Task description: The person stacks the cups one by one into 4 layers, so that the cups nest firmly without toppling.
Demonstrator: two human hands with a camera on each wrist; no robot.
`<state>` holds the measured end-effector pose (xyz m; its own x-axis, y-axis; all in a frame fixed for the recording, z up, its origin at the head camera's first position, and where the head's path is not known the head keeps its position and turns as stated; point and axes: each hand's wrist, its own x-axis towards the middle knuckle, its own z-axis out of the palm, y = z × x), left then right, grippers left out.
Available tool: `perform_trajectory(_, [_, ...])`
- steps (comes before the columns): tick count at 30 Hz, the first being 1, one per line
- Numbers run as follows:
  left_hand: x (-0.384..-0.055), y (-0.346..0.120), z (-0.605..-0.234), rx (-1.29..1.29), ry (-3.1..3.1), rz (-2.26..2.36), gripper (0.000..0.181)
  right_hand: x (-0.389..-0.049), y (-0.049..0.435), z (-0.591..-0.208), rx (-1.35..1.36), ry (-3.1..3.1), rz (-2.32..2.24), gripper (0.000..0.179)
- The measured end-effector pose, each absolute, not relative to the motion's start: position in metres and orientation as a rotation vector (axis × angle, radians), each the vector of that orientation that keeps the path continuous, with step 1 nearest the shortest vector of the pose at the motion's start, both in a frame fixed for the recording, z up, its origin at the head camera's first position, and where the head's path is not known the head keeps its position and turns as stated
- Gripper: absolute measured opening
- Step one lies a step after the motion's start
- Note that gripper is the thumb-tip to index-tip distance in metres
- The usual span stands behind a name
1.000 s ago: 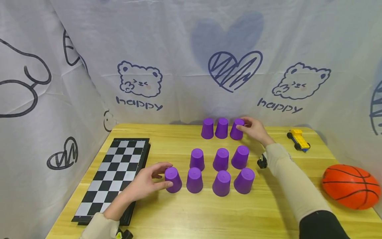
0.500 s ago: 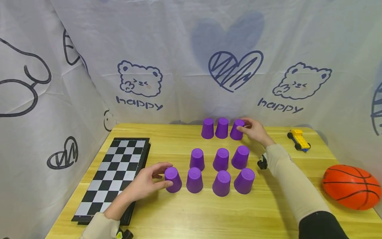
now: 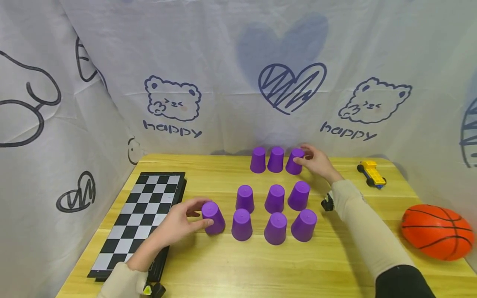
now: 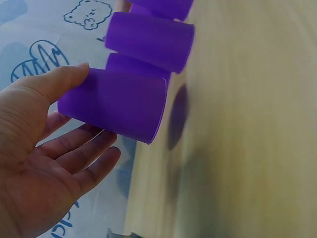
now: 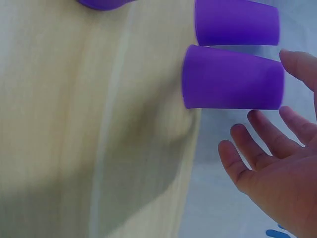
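My left hand (image 3: 182,221) pinches an upside-down purple cup (image 3: 213,218) at the left end of the front row. In the left wrist view, thumb and fingers flank this cup (image 4: 116,104), and its rim stands off the table with a shadow below. At the back, my right hand (image 3: 316,161) has thumb and forefinger around the narrow top of another purple cup (image 3: 294,162). The right wrist view shows this cup (image 5: 233,79) standing at the table, the other fingers spread beside it. Several more upside-down purple cups (image 3: 275,227) stand between my hands.
A folded black-and-white chessboard (image 3: 138,219) lies on the left, beneath my left forearm. To the right are a yellow toy car (image 3: 372,174) and an orange basketball (image 3: 437,231). A patterned white cloth (image 3: 231,124) hangs behind the wooden table (image 3: 242,269).
My left hand has raised its cup slightly off the table, shifting it a little up and left. The right hand and the other cups have stayed in place.
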<state>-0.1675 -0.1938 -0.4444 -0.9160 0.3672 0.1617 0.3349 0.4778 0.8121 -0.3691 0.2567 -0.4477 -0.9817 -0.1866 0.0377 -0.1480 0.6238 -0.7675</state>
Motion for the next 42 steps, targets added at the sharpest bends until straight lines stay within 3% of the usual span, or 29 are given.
perform_trajectory(12, [-0.206, -0.192, -0.421, 0.613, 2.785, 1.431, 0.053, -0.341, 0.267, -0.421, -0.342, 2.853, -1.245, 0.069])
perform_trajectory(23, [-0.251, -0.184, -0.416, 0.479, 2.794, 1.451, 0.058, -0.289, 0.275, -0.407, -0.477, 2.914, -1.214, 0.054])
perform_trajectory(32, [-0.278, -0.171, -0.413, 0.417, 2.831, 1.450, 0.058, -0.257, 0.274, -0.413, -0.509, 2.873, -1.218, 0.053])
perform_trajectory(42, [-0.307, -0.146, -0.411, 0.387, 2.832, 1.484, 0.058, -0.245, 0.271, -0.428, -0.523, 2.816, -1.247, 0.052])
